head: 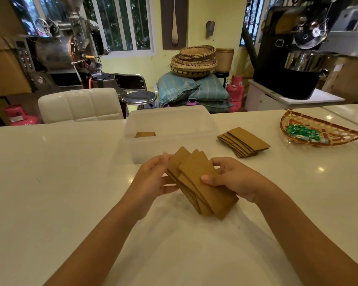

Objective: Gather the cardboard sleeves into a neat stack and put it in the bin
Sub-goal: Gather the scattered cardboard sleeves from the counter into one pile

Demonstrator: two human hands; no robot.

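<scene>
Both my hands hold a fanned bundle of brown cardboard sleeves (196, 182) just above the white table (50, 172). My left hand (153, 178) grips the bundle's left side, and my right hand (234, 178) presses its right side with the thumb on top. The sleeves are uneven, with their far corners spread apart. Straight beyond my hands stands the translucent plastic bin (170, 120), and a small stack of sleeves (145, 134) lies inside it at the left. To the right of the bin, another spread pile of sleeves (243, 142) rests on the table.
A woven tray (318, 129) with green wrapped sweets sits at the table's far right. A white chair (79, 104) stands behind the far table edge. Beyond it are roasting machines, stacked baskets and sacks.
</scene>
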